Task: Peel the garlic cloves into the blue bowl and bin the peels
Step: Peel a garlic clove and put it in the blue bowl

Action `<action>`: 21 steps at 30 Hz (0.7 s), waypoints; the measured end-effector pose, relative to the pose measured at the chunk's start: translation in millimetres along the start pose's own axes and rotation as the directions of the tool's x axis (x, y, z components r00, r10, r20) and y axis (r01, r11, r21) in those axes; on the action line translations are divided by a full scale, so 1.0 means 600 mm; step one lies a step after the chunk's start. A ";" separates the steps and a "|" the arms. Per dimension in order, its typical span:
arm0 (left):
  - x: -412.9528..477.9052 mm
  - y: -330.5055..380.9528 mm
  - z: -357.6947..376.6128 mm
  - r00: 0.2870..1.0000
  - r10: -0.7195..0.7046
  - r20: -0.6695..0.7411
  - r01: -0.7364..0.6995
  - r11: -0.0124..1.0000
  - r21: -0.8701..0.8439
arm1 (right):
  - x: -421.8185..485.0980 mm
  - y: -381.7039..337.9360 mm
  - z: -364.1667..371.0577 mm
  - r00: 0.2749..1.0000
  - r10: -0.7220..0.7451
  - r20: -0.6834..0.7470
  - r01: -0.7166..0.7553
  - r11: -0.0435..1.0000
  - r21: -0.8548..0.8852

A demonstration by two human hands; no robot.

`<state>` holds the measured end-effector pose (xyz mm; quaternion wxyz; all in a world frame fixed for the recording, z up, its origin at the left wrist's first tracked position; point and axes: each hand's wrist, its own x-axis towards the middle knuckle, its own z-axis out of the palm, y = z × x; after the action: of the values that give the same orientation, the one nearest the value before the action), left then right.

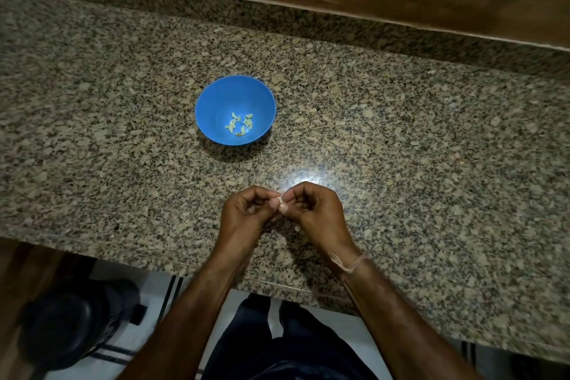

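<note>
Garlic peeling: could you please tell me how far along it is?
Done: several peeled cloves lie in the bowl. In hand: left hand and right hand pinch one small clove. Remaining: finishing it, dropping it in, binning peels.

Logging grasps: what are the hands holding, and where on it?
A small garlic clove, pinched at its left side by the left hand and its right side by the right hand.
</note>
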<state>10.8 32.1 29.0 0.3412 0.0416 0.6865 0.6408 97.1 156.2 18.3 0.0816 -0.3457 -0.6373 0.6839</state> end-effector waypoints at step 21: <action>0.003 -0.024 -0.006 0.992 -0.052 -0.111 0.069 0.985 0.155 | 0.018 0.046 0.027 0.990 0.114 0.086 -0.093 0.973 -0.211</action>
<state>12.9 27.3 14.9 0.3190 0.0134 0.7536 0.5746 88.6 144.1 -12.4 -0.0217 -0.3513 -0.6891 0.6334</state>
